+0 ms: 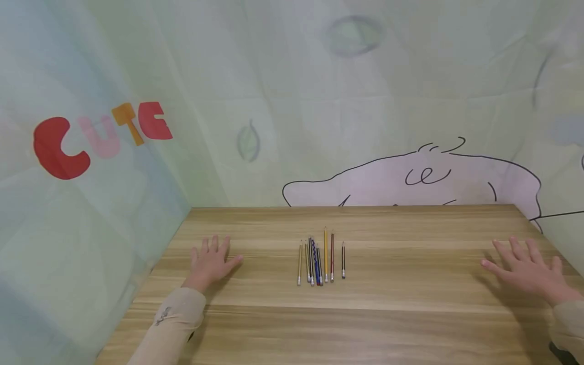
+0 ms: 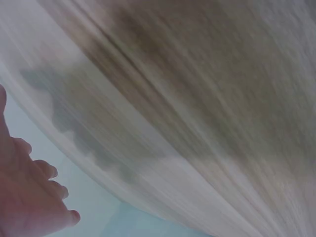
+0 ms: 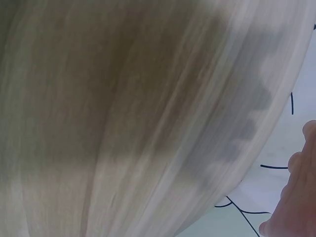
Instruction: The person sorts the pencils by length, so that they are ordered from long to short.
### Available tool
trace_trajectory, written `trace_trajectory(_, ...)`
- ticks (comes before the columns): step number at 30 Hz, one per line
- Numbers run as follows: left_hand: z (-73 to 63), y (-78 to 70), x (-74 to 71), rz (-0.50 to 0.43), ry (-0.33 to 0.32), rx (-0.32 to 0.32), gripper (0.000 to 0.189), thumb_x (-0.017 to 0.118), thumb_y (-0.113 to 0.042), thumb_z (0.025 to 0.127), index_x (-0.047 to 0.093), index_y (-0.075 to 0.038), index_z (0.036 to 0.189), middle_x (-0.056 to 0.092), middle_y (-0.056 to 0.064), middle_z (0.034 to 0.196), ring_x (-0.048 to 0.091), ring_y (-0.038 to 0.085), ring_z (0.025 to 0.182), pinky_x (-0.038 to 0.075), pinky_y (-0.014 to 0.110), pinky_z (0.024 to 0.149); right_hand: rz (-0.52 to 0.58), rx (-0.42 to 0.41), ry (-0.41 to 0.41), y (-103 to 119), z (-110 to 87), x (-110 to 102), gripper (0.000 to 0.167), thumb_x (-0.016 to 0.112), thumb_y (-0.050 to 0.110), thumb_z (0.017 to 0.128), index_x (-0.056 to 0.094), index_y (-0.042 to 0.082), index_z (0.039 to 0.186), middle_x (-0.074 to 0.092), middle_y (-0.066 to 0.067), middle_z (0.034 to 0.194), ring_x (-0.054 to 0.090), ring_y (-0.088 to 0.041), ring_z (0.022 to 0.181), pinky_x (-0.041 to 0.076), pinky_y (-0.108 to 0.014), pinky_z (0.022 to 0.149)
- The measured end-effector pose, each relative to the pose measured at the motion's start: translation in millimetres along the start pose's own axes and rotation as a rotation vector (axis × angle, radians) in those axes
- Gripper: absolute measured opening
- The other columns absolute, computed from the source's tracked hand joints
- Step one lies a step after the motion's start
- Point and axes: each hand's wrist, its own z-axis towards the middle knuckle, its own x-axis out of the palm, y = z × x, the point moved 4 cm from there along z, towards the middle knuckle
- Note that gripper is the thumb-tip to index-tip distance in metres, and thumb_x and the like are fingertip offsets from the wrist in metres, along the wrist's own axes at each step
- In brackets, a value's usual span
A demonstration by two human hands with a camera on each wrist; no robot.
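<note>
Several pencils lie side by side near the middle of the table [image 1: 255, 329], their eraser ends toward me. Among them are a yellow pencil [image 1: 326, 256], a dark red pencil [image 1: 332, 258], a blue patterned pencil [image 1: 315, 258] and a gold pencil [image 1: 299, 263]. A short dark pencil [image 1: 343, 261] lies a little apart on the right. My left hand [image 1: 212, 263] is spread out left of the pencils, holding nothing. Far to their right, my right hand [image 1: 529, 266] also has its fingers spread and holds nothing. Both wrist views show each hand's shadow on the wood.
A pale cloth backdrop [image 1: 219, 101] rises behind the table and along its left side. It carries coloured letters [image 1: 61, 147] and a line-drawn cartoon figure [image 1: 388, 182]. The table's back edge meets this cloth.
</note>
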Motion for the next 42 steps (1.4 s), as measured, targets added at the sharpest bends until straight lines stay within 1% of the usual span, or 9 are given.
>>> trace_trajectory(10, 1.5, -3.5, 0.5, 0.014, 0.014, 0.01, 0.074, 0.039, -0.054, 0.087, 0.02, -0.005, 0.14, 0.014, 0.03, 0.142, 0.006, 0.049, 0.129, 0.002, 0.068, 0.098, 0.004, -0.007, 0.005, 3.6, 2.0, 1.0, 0.084, 0.029, 0.065, 0.084, 0.001, 0.011, 0.141, -0.012, -0.029, 0.141, -0.025, -0.05, 0.121, -0.013, -0.077, 0.076)
trace_trajectory(15, 5.2, -8.7, 1.1, 0.012, 0.032, 0.013, 0.075, 0.037, -0.055, 0.086, 0.018, -0.006, 0.14, 0.013, 0.028, 0.143, 0.005, 0.048, 0.13, 0.002, 0.067, 0.098, 0.006, -0.02, -0.007, 13.7, 4.1, -1.6, 0.082, 0.029, 0.063, 0.085, 0.003, 0.01, 0.142, -0.005, -0.032, 0.141, -0.019, -0.052, 0.123, -0.01, -0.077, 0.078)
trace_trajectory(19, 7.2, -19.9, -0.8, 0.011, 0.044, 0.015, 0.076, 0.037, -0.056, 0.086, 0.017, -0.007, 0.141, 0.011, 0.027, 0.144, 0.004, 0.047, 0.13, 0.001, 0.067, 0.098, 0.006, -0.044, -0.009, 25.9, 7.4, -3.3, 0.08, 0.029, 0.062, 0.085, 0.002, 0.012, 0.142, -0.003, -0.03, 0.142, -0.016, -0.052, 0.124, -0.009, -0.077, 0.08)
trace_trajectory(24, 7.8, -32.7, -1.3, 0.014, 0.082, 0.011, 0.078, 0.036, -0.058, 0.085, 0.014, -0.009, 0.141, 0.007, 0.025, 0.145, 0.002, 0.046, 0.131, -0.002, 0.066, 0.099, -0.007, -0.074, -0.013, 39.1, 11.4, -4.3, 0.081, 0.029, 0.063, 0.085, 0.003, 0.013, 0.142, -0.003, -0.028, 0.143, -0.013, -0.052, 0.125, -0.007, -0.076, 0.082)
trace_trajectory(30, 8.2, -47.6, -0.4, 0.003, 0.127, 0.043, 0.079, 0.036, -0.059, 0.085, 0.01, -0.01, 0.142, 0.002, 0.023, 0.146, -0.003, 0.045, 0.132, -0.007, 0.065, 0.099, -0.011, -0.108, -0.013, 57.7, 16.2, -7.2, 0.081, 0.03, 0.064, 0.084, 0.006, 0.014, 0.142, 0.003, -0.028, 0.143, -0.011, -0.05, 0.127, -0.007, -0.075, 0.085)
trace_trajectory(36, 11.2, -65.5, -1.7, -0.016, 0.127, 0.074, 0.079, 0.036, -0.06, 0.084, 0.009, -0.014, 0.143, -0.002, 0.019, 0.147, -0.006, 0.041, 0.133, -0.008, 0.064, 0.1, -0.035, -0.141, -0.021, 81.9, 21.2, -13.0, 0.081, 0.032, 0.065, 0.083, 0.009, 0.014, 0.142, 0.006, -0.025, 0.144, -0.005, -0.049, 0.129, -0.005, -0.075, 0.086)
trace_trajectory(42, 13.9, -83.7, 0.7, -0.022, 0.138, 0.113, 0.079, 0.035, -0.061, 0.084, 0.007, -0.016, 0.143, -0.007, 0.016, 0.147, -0.011, 0.039, 0.133, -0.013, 0.061, 0.1, -0.029, -0.174, -0.014, 103.8, 26.4, -14.7, 0.08, 0.032, 0.064, 0.083, 0.011, 0.015, 0.142, 0.006, -0.024, 0.145, -0.003, -0.048, 0.13, -0.004, -0.074, 0.089)
